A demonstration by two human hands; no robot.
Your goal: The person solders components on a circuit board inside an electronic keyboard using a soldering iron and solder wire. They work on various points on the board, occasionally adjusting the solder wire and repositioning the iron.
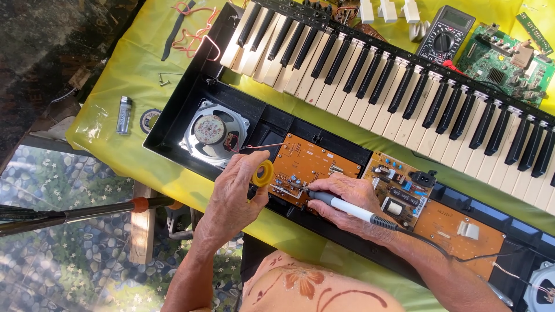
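- right hand (347, 199) has its grip closed around a soldering iron (347, 209), tip down on the orange circuit board (312, 164) inside the open keyboard case (185, 104).
- left hand (240, 193) pinches a yellow solder spool (264, 173) just beside that board.
- round speaker (213, 132) sits to the left; multimeter (445, 33) lies on the desk (133, 63).

Multimeter (444, 33), lighter (124, 115), green board (504, 62)

Both forearms are bare, with no sleeves, rings or wristbands visible near the open keyboard case (191, 98). The left hand (237, 193) and right hand (347, 199) are ungloved. Below the case, a peach garment (312, 286) carries a floral pattern in orange and dark red.
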